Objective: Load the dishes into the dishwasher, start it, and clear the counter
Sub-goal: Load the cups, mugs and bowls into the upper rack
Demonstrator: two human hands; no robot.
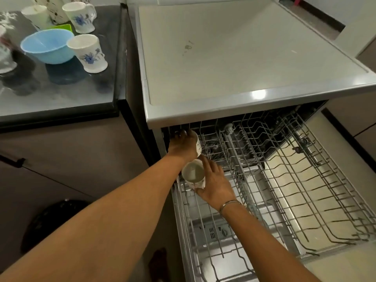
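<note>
Item 1: far cup, white with a small printed pattern, at the back left corner of the upper rack, mostly hidden under the hand.
Held by: left hand, fingers curled over the cup from above; whether the cup already rests on the wires cannot be told.
Item 2: near cup, white, tilted so its mouth faces the camera, just in front of the far cup at the rack's left edge.
Held by: right hand, fingers wrapped round the cup's side, thumb at its base; a bangle sits on the wrist.
Handling, both cups: judged to be rigid glazed ceramic, light enough for one hand, breakable, and smooth enough to slip if wet.
Best hold: round the body, as now, or by a handle like those on the counter mugs; no handle shows on either held cup.
Risk: the cups are very close together, and a knock of rim on rim or on the wires could chip them.
Rack: pulled out of the dishwasher, otherwise bare wire.
Still on counter: floral mugs and a blue bowl.
Progress: judged early; loading is under way.
</note>
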